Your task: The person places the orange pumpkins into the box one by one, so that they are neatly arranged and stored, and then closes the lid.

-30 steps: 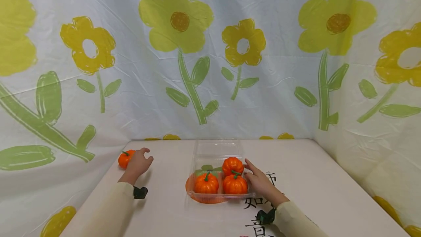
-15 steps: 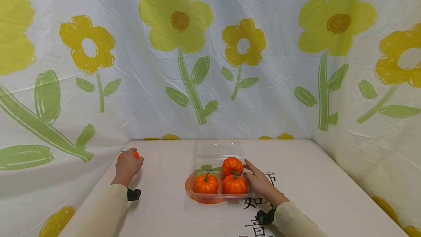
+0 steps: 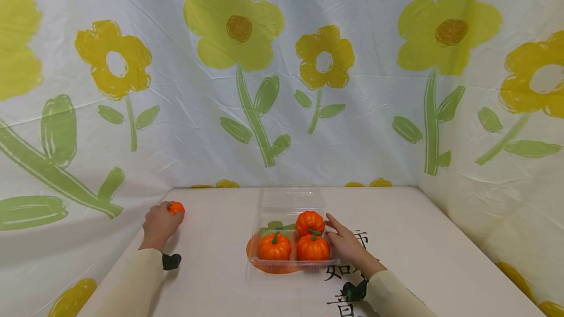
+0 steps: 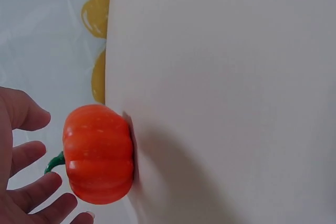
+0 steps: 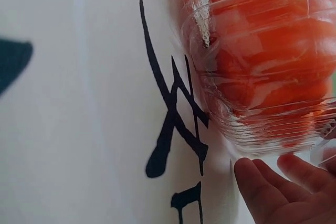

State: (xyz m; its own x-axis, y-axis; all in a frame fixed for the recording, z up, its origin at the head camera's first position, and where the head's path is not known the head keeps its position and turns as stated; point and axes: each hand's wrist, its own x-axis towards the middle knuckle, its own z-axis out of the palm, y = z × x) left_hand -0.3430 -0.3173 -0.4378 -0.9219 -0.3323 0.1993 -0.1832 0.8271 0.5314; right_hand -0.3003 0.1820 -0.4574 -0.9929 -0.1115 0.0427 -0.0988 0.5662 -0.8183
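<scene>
At the table's far left my left hand [image 3: 157, 225] is at a small orange toy pumpkin [image 3: 177, 208]. In the left wrist view its loosely bent fingers are spread beside the pumpkin's green stem [image 4: 55, 162], with a gap between thumb and pumpkin. The pumpkin sits on the table by its edge. A clear plastic clamshell box [image 3: 294, 261] stands mid-table with its lid [image 3: 291, 199] folded back. Inside are a front-left pumpkin [image 3: 274, 247], a front-right pumpkin [image 3: 313, 248] and a back-right pumpkin [image 3: 310, 223]. My right hand [image 3: 350, 248] rests its fingertips at the box's right side.
The pale table cover [image 3: 211, 278] bears black brush characters [image 3: 338, 272] right of the box and a printed orange shape [image 3: 277, 270] beneath it. A flower-patterned curtain [image 3: 352, 150] encloses the table at the back and sides.
My left hand has moved left and toward me, off the top of the left pumpkin to its near-left side. The pumpkin shows a little further right. My right hand and the box stay put.
</scene>
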